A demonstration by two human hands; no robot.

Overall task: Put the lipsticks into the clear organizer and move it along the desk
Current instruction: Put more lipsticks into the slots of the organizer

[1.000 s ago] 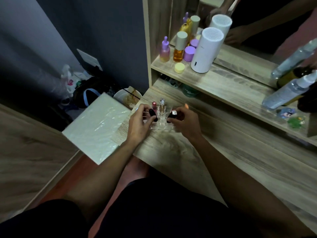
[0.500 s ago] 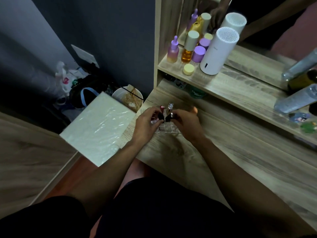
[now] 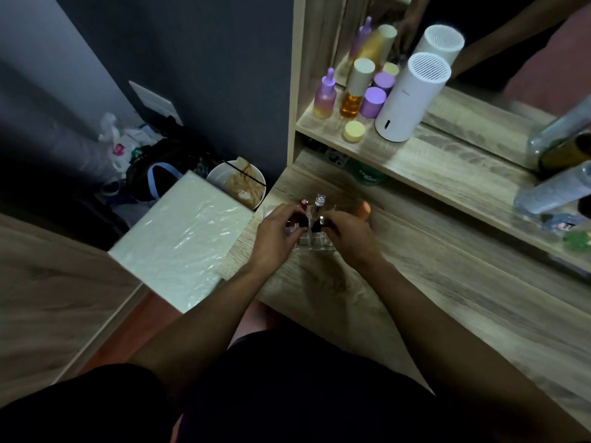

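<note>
A small clear organizer point(image 3: 315, 243) stands near the left end of the wooden desk point(image 3: 415, 298). A red-topped lipstick point(image 3: 303, 203) and a silver lipstick point(image 3: 319, 201) stand upright in its back slots. My left hand point(image 3: 279, 233) pinches a black lipstick point(image 3: 302, 221) over the organizer's left side. My right hand point(image 3: 350, 233) pinches another dark lipstick with a silver end point(image 3: 319, 222) over the middle. Both hands hide most of the organizer's sides.
A shelf point(image 3: 447, 167) above the desk carries purple and amber bottles point(image 3: 353, 91), a yellow jar point(image 3: 353, 131), a white cylinder point(image 3: 409, 97) and spray bottles point(image 3: 553, 187). Left of the desk lie a white wrapped board point(image 3: 182, 238), a bowl point(image 3: 236, 183) and bags point(image 3: 150, 174).
My two hands have come closer together over the organizer, each still holding its lipstick. The view has shifted slightly, so the shelf sits further right.
</note>
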